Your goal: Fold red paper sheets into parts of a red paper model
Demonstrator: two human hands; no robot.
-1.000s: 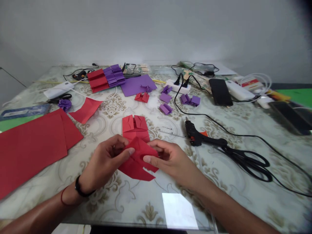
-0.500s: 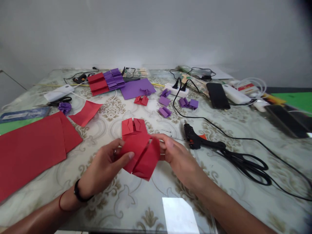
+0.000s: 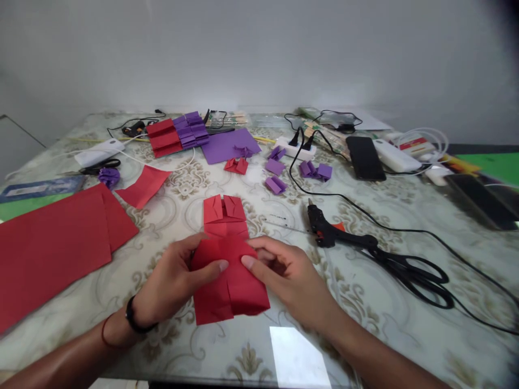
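A folded piece of red paper (image 3: 227, 286) with a crease or slit down its middle is held between both hands near the table's front. My left hand (image 3: 182, 275) pinches its left side, thumb lying on top. On the right side my right hand (image 3: 284, 270) grips it, thumb on top and the other fingers underneath. Just beyond, partly covered by the held sheet, lies another folded red paper piece (image 3: 224, 212) with small flaps at its far end.
Large red sheets (image 3: 52, 248) lie at left, beside a red scrap (image 3: 144, 185). Folded purple pieces (image 3: 275, 185) sit further back. To the right are a glue gun (image 3: 324, 229), large black-handled scissors (image 3: 417, 281) and a black phone (image 3: 365, 158). A cable runs from the power strip (image 3: 295, 148).
The held red paper has been turned from a slanted position to nearly straight and lies lower and flatter. My right thumb now presses on its top face.
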